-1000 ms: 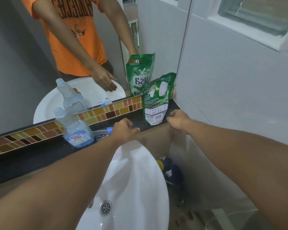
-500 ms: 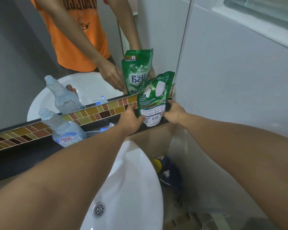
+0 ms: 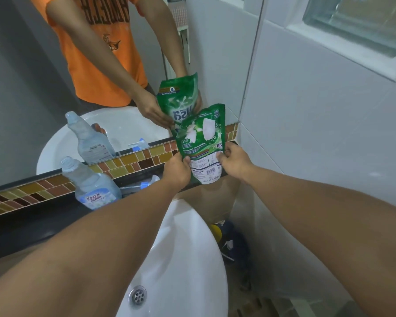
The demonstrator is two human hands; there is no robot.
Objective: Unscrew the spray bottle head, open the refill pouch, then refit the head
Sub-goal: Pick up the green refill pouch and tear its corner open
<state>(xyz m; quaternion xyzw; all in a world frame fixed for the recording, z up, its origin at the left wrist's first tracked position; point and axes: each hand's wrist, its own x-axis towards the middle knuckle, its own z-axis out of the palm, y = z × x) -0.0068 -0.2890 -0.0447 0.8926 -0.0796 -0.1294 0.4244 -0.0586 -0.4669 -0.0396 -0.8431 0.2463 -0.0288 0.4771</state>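
— What is being held above the ledge?

— A green refill pouch (image 3: 201, 143) is gripped at its lower part by the left hand (image 3: 177, 170) and the right hand (image 3: 234, 160), upright above the black ledge (image 3: 32, 227), in front of the mirror (image 3: 21, 88).

— And the bottle?

— The headless spray bottle (image 3: 90, 187) is seen standing tilted on the ledge at left; its spray head (image 3: 144, 184) is laid beside it, behind the white basin (image 3: 188, 259).

A white sink (image 3: 188, 259) sits below a mirror (image 3: 21, 88) edged with mosaic tiles (image 3: 128, 160).
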